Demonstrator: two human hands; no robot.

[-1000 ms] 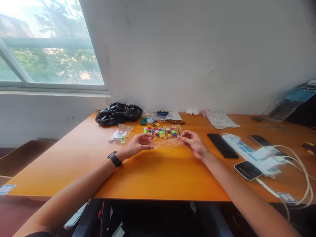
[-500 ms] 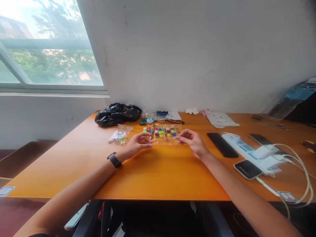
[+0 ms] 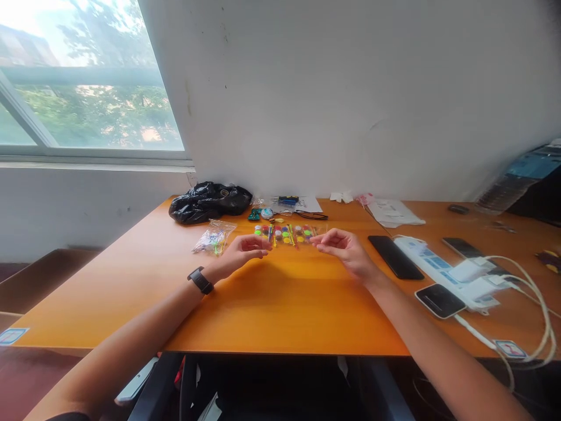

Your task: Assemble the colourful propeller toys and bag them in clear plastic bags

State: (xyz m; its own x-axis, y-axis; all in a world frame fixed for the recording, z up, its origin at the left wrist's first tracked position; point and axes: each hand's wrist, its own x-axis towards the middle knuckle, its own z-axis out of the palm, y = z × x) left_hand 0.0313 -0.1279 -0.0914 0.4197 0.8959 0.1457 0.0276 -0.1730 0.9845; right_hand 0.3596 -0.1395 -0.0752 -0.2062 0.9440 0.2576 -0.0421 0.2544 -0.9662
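Observation:
My left hand (image 3: 246, 250), with a black watch on its wrist, hovers at the near left corner of a row of small paint pots (image 3: 286, 234) with coloured lids and thin brushes among them. Its fingers are bent and the thumb stands apart, with nothing visible between them. On the other side, my right hand (image 3: 344, 250) has its index finger and thumb slightly apart at the pots' right end. No plastic shows in its fingers. Clear wrapping around the pots is hard to make out. A clear bag (image 3: 214, 237) of small coloured pieces lies left of my left hand.
Toward the wall lie a black plastic bag (image 3: 210, 202), a white round item (image 3: 266, 213), a dark cord (image 3: 311, 215) and papers (image 3: 393, 213). At right are a black phone (image 3: 395, 258), a white power strip (image 3: 432, 263) with cables, and another device (image 3: 439, 301).
The clear plastic stretched between my hands earlier no longer shows there. Both hands have shifted slightly, and their fingers have come off the plastic's near edge. The paint pots stay in about the same place.

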